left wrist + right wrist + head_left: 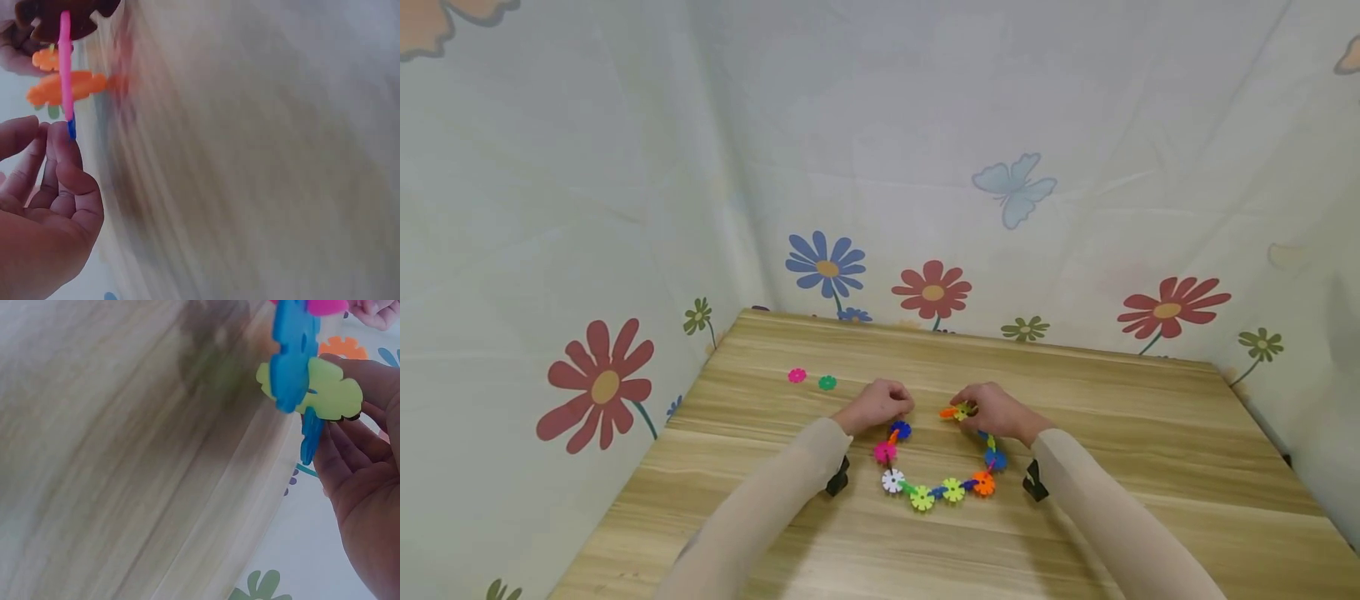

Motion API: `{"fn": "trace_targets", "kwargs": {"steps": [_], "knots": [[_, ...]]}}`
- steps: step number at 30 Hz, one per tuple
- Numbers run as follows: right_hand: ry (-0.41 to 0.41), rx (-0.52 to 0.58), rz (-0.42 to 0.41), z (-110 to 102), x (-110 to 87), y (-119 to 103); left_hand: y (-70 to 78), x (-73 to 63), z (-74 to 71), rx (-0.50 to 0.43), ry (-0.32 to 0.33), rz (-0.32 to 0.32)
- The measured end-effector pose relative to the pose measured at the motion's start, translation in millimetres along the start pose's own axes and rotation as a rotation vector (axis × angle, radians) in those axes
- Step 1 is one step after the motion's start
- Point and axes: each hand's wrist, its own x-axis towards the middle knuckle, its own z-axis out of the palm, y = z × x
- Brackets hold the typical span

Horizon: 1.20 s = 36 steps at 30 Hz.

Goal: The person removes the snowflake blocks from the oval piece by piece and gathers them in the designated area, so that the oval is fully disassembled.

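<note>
We see a wood-grain counter, pale cloth rising behind it, and there, we spot a blue butterfly printed above red flowers!

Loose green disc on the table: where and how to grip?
Likely best pinched from above: the green disc lies flat, so take opposite edges of its notched rim with the left hand, the nearer one. The pink disc lies apart, leaving finger room.

Here's the table, wood grain running left to right! On the far left, a pink disc lies flat, a green disc just right of it! Nearer, a chain of coloured discs curves round; how much touches down, can't tell!
</note>
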Motion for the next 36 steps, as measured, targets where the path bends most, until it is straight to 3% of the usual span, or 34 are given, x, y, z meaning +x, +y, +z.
{"fn": "trace_targets", "kwargs": {"steps": [5,9,17,25,36], "knots": [[0.036,0.013,0.005,1.1,0.7,-1.3,-1.2,2.1,6.0,-0.047,-0.043,0.028],[0.053,0.028,-0.008,1.6,1.4,-2.8,0.1,3.3,9.1,-0.086,-0.066,0.015],[0.043,0.065,-0.008,0.0,5.6,-3.9,1.4,7.1,13.2,-0.096,-0.053,-0.016],[0.052,0.101,-0.048,-1.3,6.3,-4.7,8.7,6.3,16.3,-0.115,-0.059,0.015],[0.025,0.153,-0.028,-0.3,8.4,-4.4,15.4,12.3,20.3,-0.018,-0.032,0.029]]}}
